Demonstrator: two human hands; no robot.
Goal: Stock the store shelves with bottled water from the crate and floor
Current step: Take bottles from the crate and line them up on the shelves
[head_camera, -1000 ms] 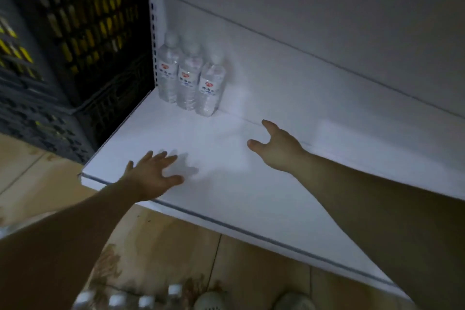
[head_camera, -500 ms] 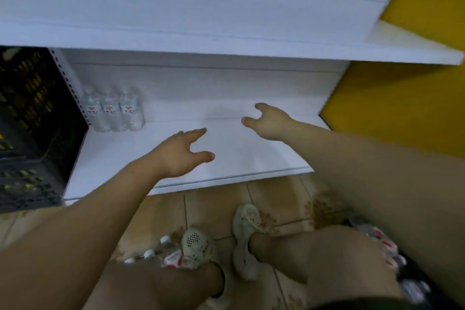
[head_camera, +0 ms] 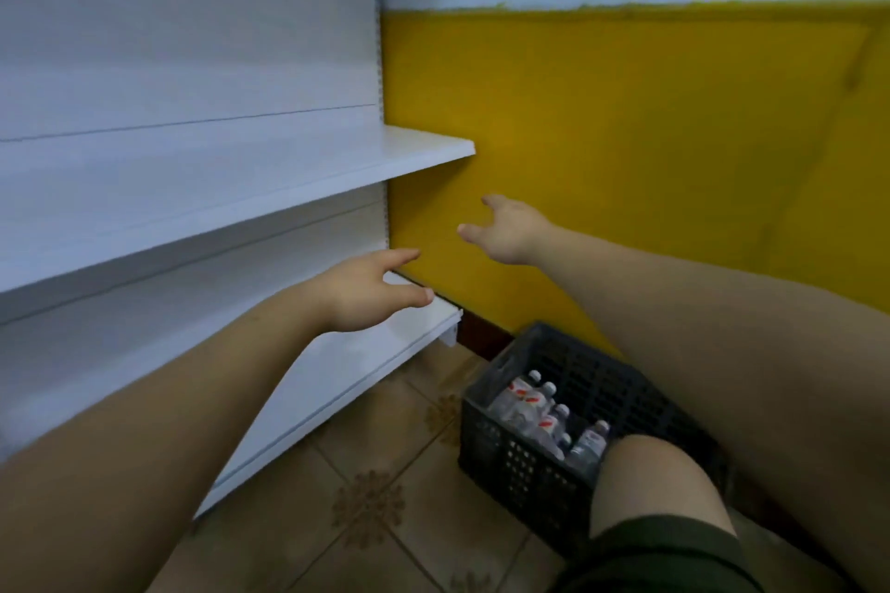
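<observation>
Two empty hands, fingers spread, near the white shelves.

The left hand (head_camera: 371, 291) is in the middle of the frame, fingers loose and apart, holding nothing, in front of the right end of the lower shelf (head_camera: 337, 380); I cannot tell if it touches it. The right hand (head_camera: 510, 231) is a bit higher and to the right, also spread and holding nothing, in front of the yellow wall (head_camera: 650, 135). A second, upper shelf (head_camera: 424, 149) sits at middle left. At the lower right, one black crate (head_camera: 505, 462) stands on the tiled floor (head_camera: 385, 472). The water bottles (head_camera: 534, 409) lie inside it; about five caps show. A knee (head_camera: 650, 477) hides part of the crate.
</observation>
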